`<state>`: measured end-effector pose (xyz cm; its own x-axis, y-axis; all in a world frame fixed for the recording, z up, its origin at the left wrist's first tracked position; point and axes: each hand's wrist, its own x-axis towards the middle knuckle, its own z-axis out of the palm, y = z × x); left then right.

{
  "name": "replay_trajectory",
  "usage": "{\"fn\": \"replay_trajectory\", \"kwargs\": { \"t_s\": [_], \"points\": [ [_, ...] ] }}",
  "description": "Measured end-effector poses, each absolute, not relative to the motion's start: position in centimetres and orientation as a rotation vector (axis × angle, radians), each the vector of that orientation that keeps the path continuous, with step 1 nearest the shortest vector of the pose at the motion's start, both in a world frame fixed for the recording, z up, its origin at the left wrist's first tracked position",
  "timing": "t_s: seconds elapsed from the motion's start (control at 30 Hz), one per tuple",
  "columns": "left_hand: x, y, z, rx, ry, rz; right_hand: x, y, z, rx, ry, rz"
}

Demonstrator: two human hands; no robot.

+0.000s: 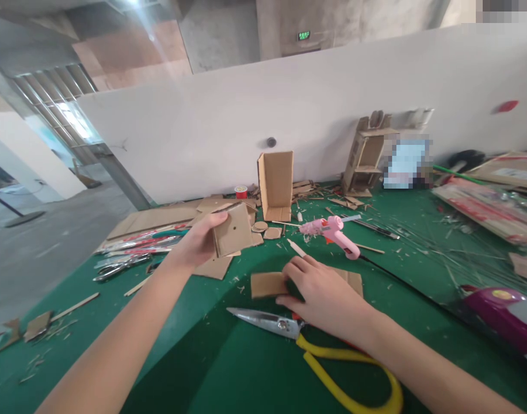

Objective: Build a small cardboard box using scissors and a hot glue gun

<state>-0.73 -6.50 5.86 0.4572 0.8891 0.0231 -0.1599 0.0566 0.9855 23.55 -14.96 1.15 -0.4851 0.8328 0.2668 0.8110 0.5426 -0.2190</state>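
Concrete walls with a green exit sign [304, 35] rise behind a long white partition [212, 126], and in front of it a green tabletop [220, 368] is strewn with cardboard offcuts and thin shavings. On the left side, the left hand [199, 240] grasps a squarish cardboard piece [237, 238] by its near edge, thumb on the upper corner; the piece is tilted, raised over other scraps, and bears 1 small dark hole near its middle. Nearer the right, the right hand [319, 293] is bent over a cardboard strip [266, 284] that shows on both sides of it, fingers curled and thumb apart from them (whether they grip the strip, I cannot tell). Just beyond its knuckles lies a white pointed stick [296, 247], partly hidden. Large scissors [285, 325] rest below that hand, blades together and pointing left, 2 yellow handle loops toward the lower right. Farther back, a pink glue gun [335, 231] lies on its side, its black cord trailing right. Behind it all, near the partition, stand an open-fronted cardboard box [278, 187] and a taller cardboard frame [369, 152], with a red spool [241, 192] left of the box.
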Motion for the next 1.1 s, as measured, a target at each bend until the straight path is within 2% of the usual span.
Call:
{"fn": "replay_trajectory", "kwargs": {
  "t_s": [0.17, 0.27, 0.5, 0.67, 0.73, 0.93, 1.1],
  "points": [
    [-0.4, -6.2, 6.4, 1.390, 0.907, 1.024, 24.3, -17.9, 4.4, -1.492, -2.611, 0.149],
    [-0.5, -6.0, 6.2, 1.422, 0.967, 1.009, 25.6, -19.9, 4.1, -1.640, -2.729, 0.189],
    [0.0, -6.0, 6.0, 1.443, 1.004, 0.933, 27.9, -22.3, 0.7, -1.420, -2.661, -0.197],
    [0.3, -6.2, 6.1, 1.480, 1.070, 0.932, 27.4, -22.4, -0.4, -1.386, -2.639, -0.293],
    [0.1, -6.1, 6.2, 1.492, 1.084, 0.956, 27.3, -22.3, -0.6, -1.455, -2.625, -0.197],
    [-1.7, -5.1, 6.3, 1.454, 1.001, 1.100, 28.6, -22.4, 0.8, -1.796, -2.381, 0.395],
    [-2.1, -4.9, 5.9, 1.431, 0.918, 1.156, 30.3, -21.3, 2.2, -1.695, -2.203, 0.570]
  ]
}}
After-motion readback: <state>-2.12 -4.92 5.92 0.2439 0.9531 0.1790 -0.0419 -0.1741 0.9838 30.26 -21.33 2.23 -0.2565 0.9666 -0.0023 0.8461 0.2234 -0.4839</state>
